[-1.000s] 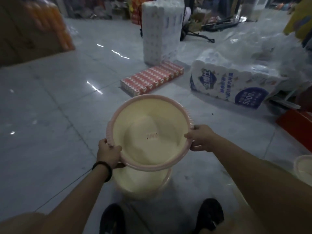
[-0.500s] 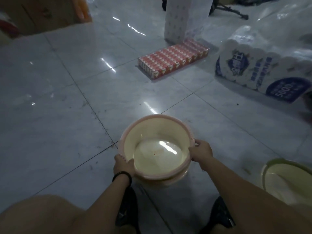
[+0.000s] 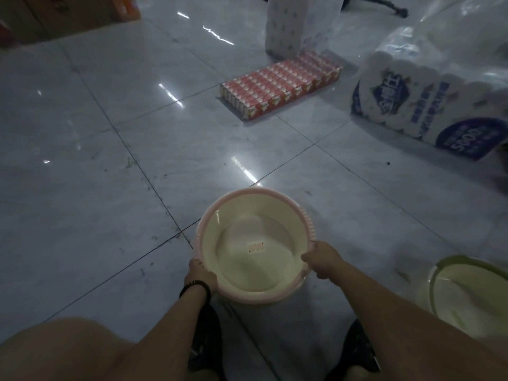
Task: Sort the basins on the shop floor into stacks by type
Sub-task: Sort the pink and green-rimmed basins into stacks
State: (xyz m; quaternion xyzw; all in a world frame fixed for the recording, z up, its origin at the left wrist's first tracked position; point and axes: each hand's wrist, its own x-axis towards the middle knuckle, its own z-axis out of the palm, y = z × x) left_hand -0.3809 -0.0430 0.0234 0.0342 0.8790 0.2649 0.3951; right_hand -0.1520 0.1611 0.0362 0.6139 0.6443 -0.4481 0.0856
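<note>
Tiled floor (image 3: 115, 166), hands on pink-rimmed basin (image 3: 254, 244)

Floor (image 3: 104, 166) lay open from nine to twelve o'clock; boxed cartons (image 3: 280, 83) blocked one, tissue pack (image 3: 428, 105) two, green-rimmed basin (image 3: 472, 295) four.

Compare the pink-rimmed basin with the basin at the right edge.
The pink-rimmed basin has a pink rim; the right-edge basin has a pale green one. The pink-rimmed basin is gripped by the left hand and right hand; the right-edge basin is untouched. Both are round and cream inside.
</note>
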